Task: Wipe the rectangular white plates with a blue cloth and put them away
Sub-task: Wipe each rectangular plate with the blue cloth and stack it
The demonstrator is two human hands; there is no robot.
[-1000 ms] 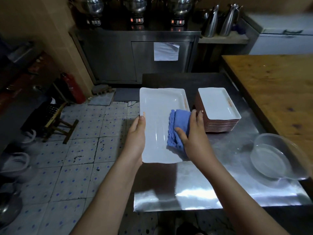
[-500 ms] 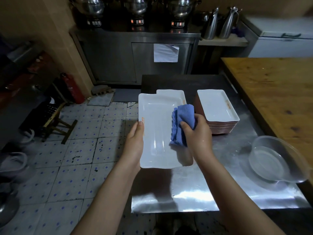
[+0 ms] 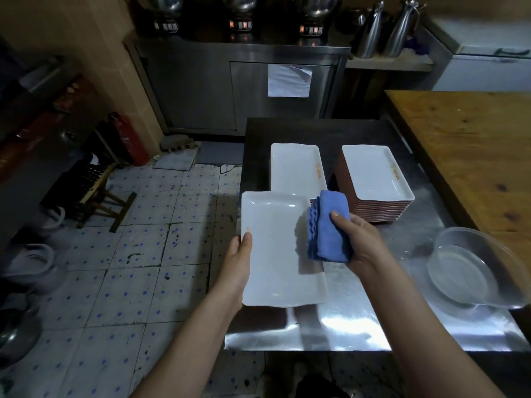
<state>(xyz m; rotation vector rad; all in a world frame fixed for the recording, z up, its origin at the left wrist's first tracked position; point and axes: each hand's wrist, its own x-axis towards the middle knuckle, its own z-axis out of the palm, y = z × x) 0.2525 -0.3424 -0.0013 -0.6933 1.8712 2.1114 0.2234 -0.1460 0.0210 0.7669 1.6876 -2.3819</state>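
Note:
A rectangular white plate is lifted over the near left part of the steel table. My left hand grips its left rim, thumb on top. My right hand holds a folded blue cloth at the plate's right rim. Behind it a second white plate lies flat on the table. To its right stands a stack of several white plates with brown undersides.
A clear glass bowl sits at the table's right, by a wooden table. A steel cabinet with cookers and jugs stands at the back. On the tiled floor to the left are a stool and a red extinguisher.
The held plate has come toward me and to the left, uncovering the plate that lay under it. The cloth hand has slid from the plate's middle to its right rim.

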